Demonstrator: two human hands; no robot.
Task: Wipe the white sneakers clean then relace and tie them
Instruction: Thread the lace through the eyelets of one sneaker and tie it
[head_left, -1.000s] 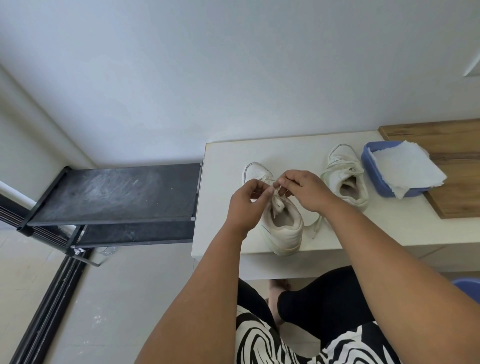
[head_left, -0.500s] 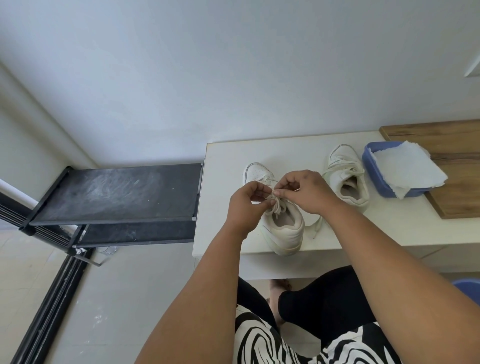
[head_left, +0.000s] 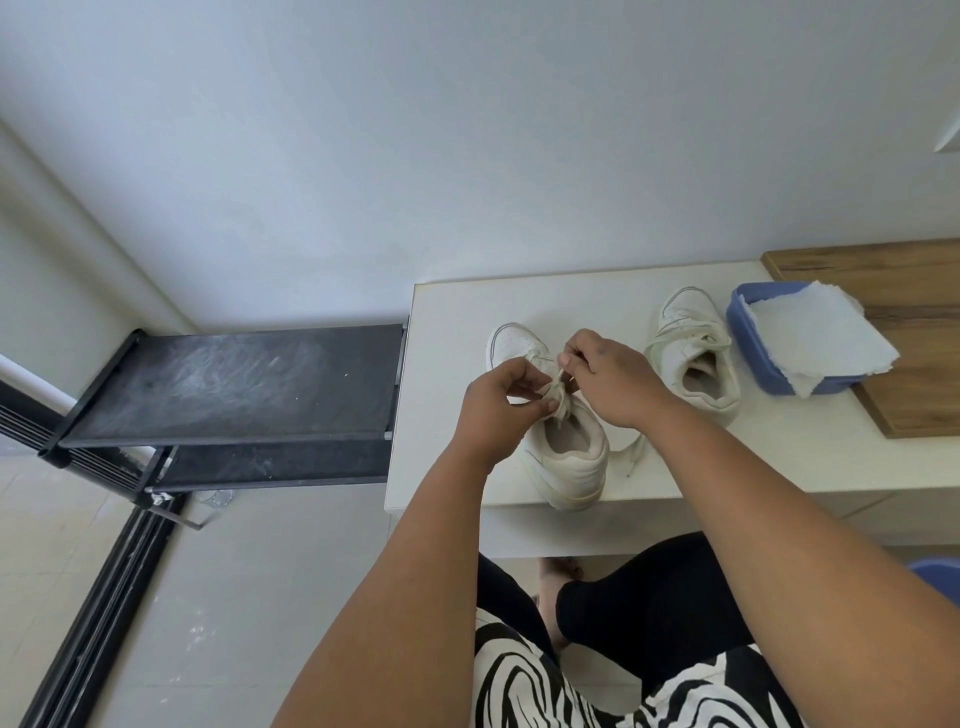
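Note:
Two white sneakers stand on a white bench. The near sneaker has its heel toward me at the bench's front edge. Over its tongue my left hand pinches part of the white lace, and my right hand pinches another part just above it. A loose lace end trails on the bench to the shoe's right. The far sneaker sits to the right with its laces in place.
A blue tub holding white paper towels stands right of the far sneaker, partly on a wooden board. A black metal shoe rack adjoins the bench's left side. My legs are below the bench's front edge.
Both hands have stayed over the near sneaker's tongue, working the lace; the fingers have shifted slightly and the lace between them is drawn a little tighter.

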